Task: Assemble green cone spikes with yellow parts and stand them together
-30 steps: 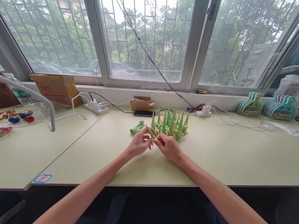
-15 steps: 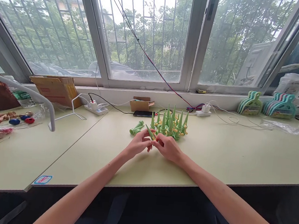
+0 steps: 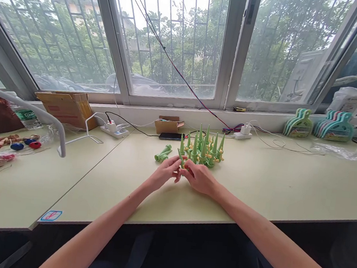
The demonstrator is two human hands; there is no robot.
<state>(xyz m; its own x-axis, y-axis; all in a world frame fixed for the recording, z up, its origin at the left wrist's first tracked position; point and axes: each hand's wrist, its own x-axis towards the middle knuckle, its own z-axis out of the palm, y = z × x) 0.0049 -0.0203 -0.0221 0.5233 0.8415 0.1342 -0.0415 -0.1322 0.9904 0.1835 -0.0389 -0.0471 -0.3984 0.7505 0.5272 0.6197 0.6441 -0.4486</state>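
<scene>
My left hand (image 3: 166,170) is closed around a green watering spike (image 3: 180,155), whose pointed tip sticks up above the fingers, leaning slightly left. At the spike's lower end, my right hand (image 3: 199,178) pinches with closed fingers; they cover much of that end. Just beyond my hands, several green watering spikes (image 3: 203,149) stand upright in a cluster, points up, with small yellow valves on their sides. A few loose green tube pieces (image 3: 163,153) lie left of the cluster, near my left fingers.
Behind the spikes are a black phone (image 3: 171,136) and a small cardboard box (image 3: 168,125). Power strips (image 3: 114,130) and cables run along the window sill. A white lamp arm (image 3: 54,122) and beads (image 3: 17,145) are at left. Teal hanger-like pieces (image 3: 334,126) stand back right.
The held spike has turned from leaning well left to nearly upright, while both hands stay in about the same place. Another person's hand at the far left has gone out of view.
</scene>
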